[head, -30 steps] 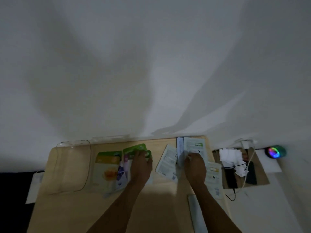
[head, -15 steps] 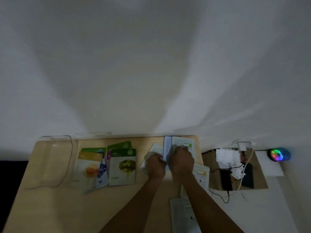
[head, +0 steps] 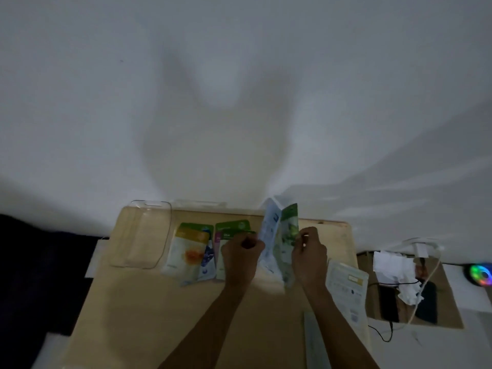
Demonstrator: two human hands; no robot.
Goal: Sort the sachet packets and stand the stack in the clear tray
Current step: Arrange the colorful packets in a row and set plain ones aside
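Observation:
Above the wooden table (head: 159, 310), both hands hold sachet packets upright. My left hand (head: 241, 253) grips a white-and-blue sachet (head: 270, 230) by its left edge. My right hand (head: 308, 255) grips a green sachet (head: 288, 235) right beside it. Left of my hands, several sachets lie face up and overlapping: a yellow one (head: 190, 249) over a blue one (head: 209, 258), and green ones (head: 231, 227) partly under my left hand. The clear tray (head: 143, 235) stands at the table's far left corner with nothing in it.
A pale sachet with a yellow label (head: 346, 288) lies near the table's right edge, another pale packet (head: 315, 342) in front of it. Right of the table, a brown board (head: 415, 291) holds phones, cables and crumpled paper. A glowing round light (head: 480, 274) sits far right.
My left hand left the green packets and joined the right hand at the white packets. Both hands then lifted two sachets off the table and stood them up. The camera view shifted.

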